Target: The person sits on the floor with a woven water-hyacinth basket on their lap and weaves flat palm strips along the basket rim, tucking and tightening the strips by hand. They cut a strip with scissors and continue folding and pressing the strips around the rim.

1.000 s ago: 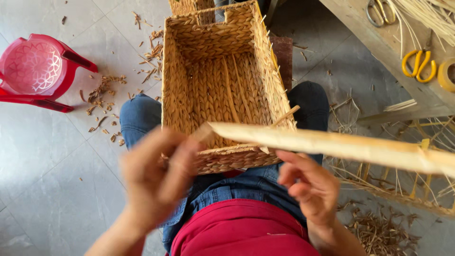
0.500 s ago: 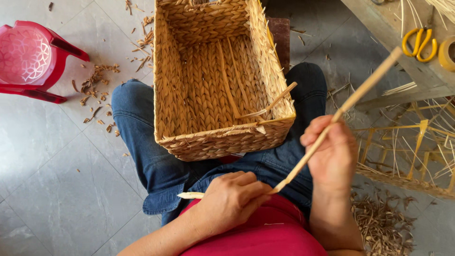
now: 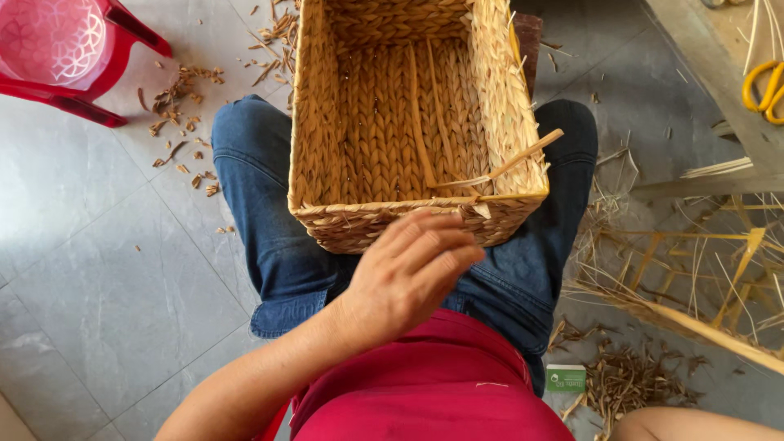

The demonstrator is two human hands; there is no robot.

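A rectangular woven straw basket [image 3: 320, 122] rests on my lap, across my blue jeans [image 3: 253, 204]. A loose straw strand [image 3: 523, 158] sticks out at its near right corner. My left hand [image 3: 408, 273] hovers at the basket's near rim with its fingers stretched out and slightly apart, and nothing shows in it. My right hand is out of view; only a bare piece of arm [image 3: 686, 425] shows at the bottom right. A long pale straw strip [image 3: 719, 336] runs low along the right side.
A red plastic stool [image 3: 57, 49] stands at the top left, with straw scraps [image 3: 180, 122] on the grey tiles beside it. Yellow-handled scissors [image 3: 763, 86] lie on a wooden bench at the top right. A wire frame with strands [image 3: 694, 261], a scrap pile [image 3: 637, 380] and a small green-and-white box [image 3: 565, 378] sit at the right.
My left hand let go of the straw strip and rose to the basket's near rim. My right hand swung out of view to the right, and the strip now lies low at the right.
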